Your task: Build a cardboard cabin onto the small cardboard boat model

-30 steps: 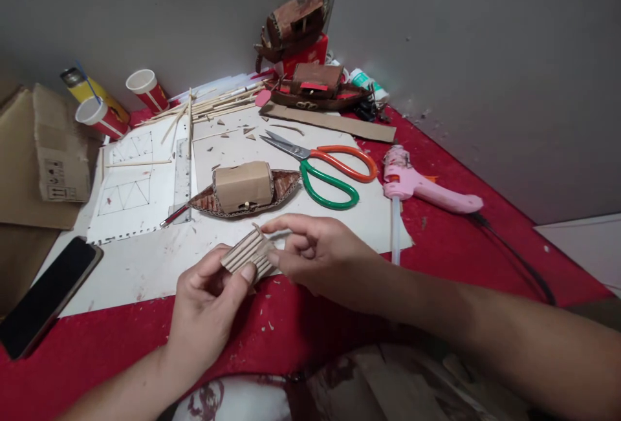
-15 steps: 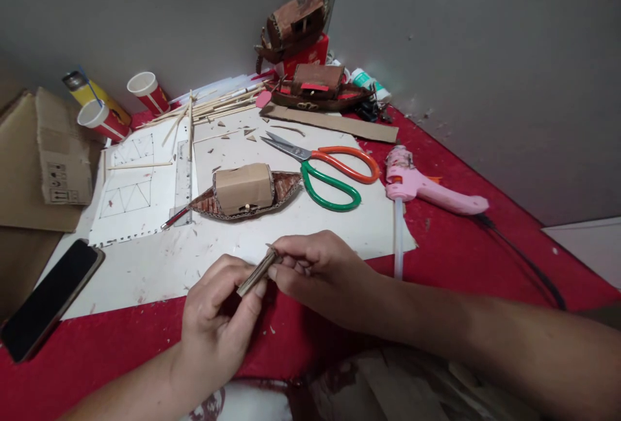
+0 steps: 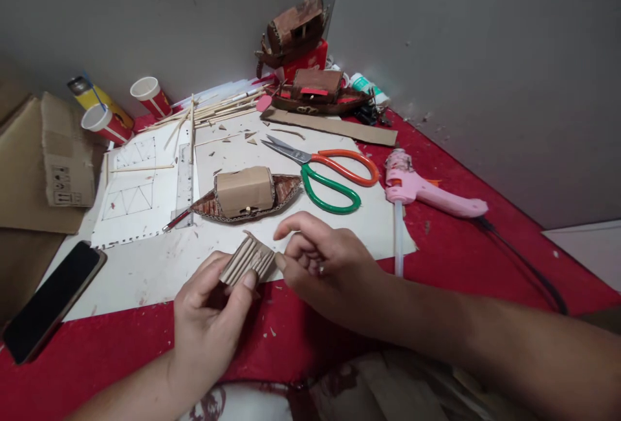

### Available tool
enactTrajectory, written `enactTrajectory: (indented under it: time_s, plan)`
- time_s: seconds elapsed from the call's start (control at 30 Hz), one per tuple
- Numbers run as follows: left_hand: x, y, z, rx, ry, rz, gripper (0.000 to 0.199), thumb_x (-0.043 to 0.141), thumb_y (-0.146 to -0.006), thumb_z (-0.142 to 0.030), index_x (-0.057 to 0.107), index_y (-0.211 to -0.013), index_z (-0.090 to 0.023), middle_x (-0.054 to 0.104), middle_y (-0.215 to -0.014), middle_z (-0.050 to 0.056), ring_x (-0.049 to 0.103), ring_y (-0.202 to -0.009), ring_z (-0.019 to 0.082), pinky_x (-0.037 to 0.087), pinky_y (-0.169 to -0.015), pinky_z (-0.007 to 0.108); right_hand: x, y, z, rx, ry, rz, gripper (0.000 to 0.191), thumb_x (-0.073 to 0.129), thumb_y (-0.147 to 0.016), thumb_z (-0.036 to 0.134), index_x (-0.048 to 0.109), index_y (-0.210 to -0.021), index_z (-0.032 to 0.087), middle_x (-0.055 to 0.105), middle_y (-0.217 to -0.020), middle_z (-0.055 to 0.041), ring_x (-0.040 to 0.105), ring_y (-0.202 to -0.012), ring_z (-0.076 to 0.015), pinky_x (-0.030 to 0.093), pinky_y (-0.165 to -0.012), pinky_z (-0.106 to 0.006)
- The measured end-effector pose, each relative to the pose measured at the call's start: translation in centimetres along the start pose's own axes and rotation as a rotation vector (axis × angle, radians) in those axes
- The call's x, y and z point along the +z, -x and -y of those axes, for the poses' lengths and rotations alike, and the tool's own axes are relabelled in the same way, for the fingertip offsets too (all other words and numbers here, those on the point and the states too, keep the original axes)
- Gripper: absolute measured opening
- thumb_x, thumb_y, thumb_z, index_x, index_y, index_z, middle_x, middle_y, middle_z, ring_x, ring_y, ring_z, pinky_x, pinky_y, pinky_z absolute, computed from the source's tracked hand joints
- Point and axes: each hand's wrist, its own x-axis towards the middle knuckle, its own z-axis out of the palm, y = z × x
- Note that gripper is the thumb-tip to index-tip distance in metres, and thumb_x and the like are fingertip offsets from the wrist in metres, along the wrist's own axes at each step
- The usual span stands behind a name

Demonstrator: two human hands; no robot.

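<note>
My left hand (image 3: 213, 308) pinches a small piece of corrugated cardboard (image 3: 246, 258) between thumb and fingers, its ridged side turned up toward me. A thin strip curls up at the cardboard's far edge. Close by on the right is my right hand (image 3: 323, 266), thumb and forefinger apart, the other fingers curled, with nothing visible between them. Its thumb tip is beside the cardboard's right edge; whether they touch I cannot tell. Just beyond the hands lies a small cardboard boat (image 3: 245, 193) with a plain brown curved roof. Scissors (image 3: 310, 165) with one orange and one green handle lie open beside it.
A pink glue gun (image 3: 436, 198) rests on the red cloth (image 3: 460, 259) at right. Behind are two finished model boats, a long cardboard strip (image 3: 334, 127) and thin sticks (image 3: 218, 107). On the left are a phone (image 3: 51, 298), a ruler (image 3: 184, 182), paper cups and a cardboard box (image 3: 29, 162).
The cardboard has turned from nearly edge-on to showing its ridged face. My right thumb and forefinger have come apart and off it, while my left hand keeps hold.
</note>
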Motion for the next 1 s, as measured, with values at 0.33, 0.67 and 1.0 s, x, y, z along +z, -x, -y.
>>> enactTrajectory:
  time_s: [0.33,0.67,1.0]
  plan:
    - [0.2,0.1,0.3,0.289,-0.153,0.079,0.033,0.064,-0.081,0.002,0.067,-0.107,-0.018,0.068,-0.087,0.003,0.063,-0.078,0.013,0.051,-0.067,0.024,1.0,0.2,-0.2,0.006,0.226,0.006,0.013,0.05,-0.084,0.02,0.046,-0.072,0.022,0.045,-0.052,0.0066,0.041,-0.045,-0.0083,0.031,-0.049,-0.022]
    - [-0.2,-0.2,-0.8,-0.076,0.038,0.036,0.015,0.06,-0.09,-0.015,0.066,-0.077,-0.018,0.061,-0.069,-0.001,0.057,-0.062,0.011,0.046,-0.058,0.022,-0.7,-0.5,0.2,-0.079,0.281,-0.189,0.017,0.051,-0.077,0.012,0.047,-0.064,0.021,0.045,-0.051,0.007,0.038,-0.045,-0.0059,0.031,-0.046,-0.018]
    - [-0.2,-0.8,-1.1,0.024,0.059,0.122,0.02,0.06,-0.088,-0.011,0.068,-0.072,-0.019,0.064,-0.073,0.001,0.06,-0.067,0.012,0.047,-0.061,0.022,0.0,-0.3,0.1,0.062,-0.018,0.051,0.006,0.057,-0.081,0.022,0.061,-0.078,0.018,0.05,-0.055,0.006,0.04,-0.047,-0.0059,0.033,-0.045,-0.017]
